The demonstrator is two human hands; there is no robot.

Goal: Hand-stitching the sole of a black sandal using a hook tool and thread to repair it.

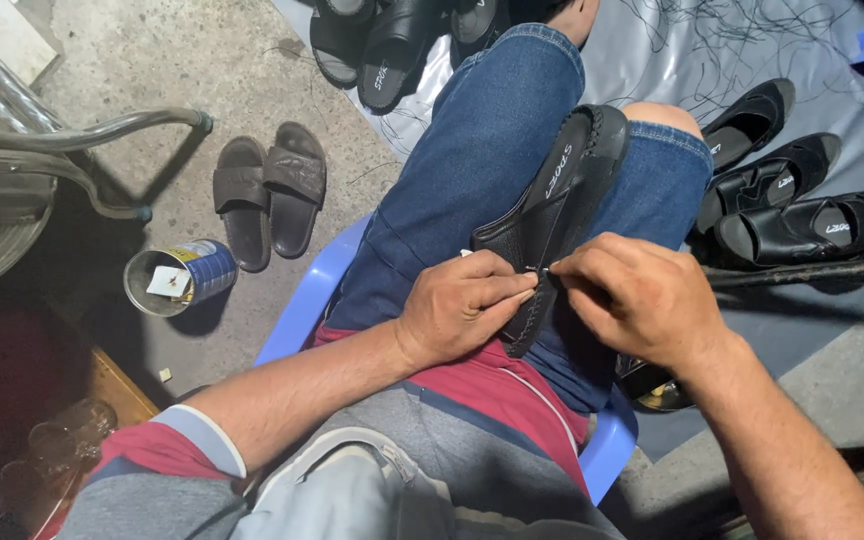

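A black leather slip-on sandal (562,190) lies sole-side along my lap, resting on my blue jeans (482,150). My left hand (462,305) grips the sandal's strap edge with thumb and fingers pinched. My right hand (632,295) meets it at the same edge, fingertips pinched on something small and thin, likely a needle (542,270). The two hands touch at the fingertips over the strap's stitched rim.
I sit on a light blue plastic stool (302,310). A pair of brown slides (272,190) and an open tin can (177,278) sit on the concrete at left. Several black sandals (802,205) lie on a grey sheet at right, more at top (382,45). Metal tubing (82,135) stands far left.
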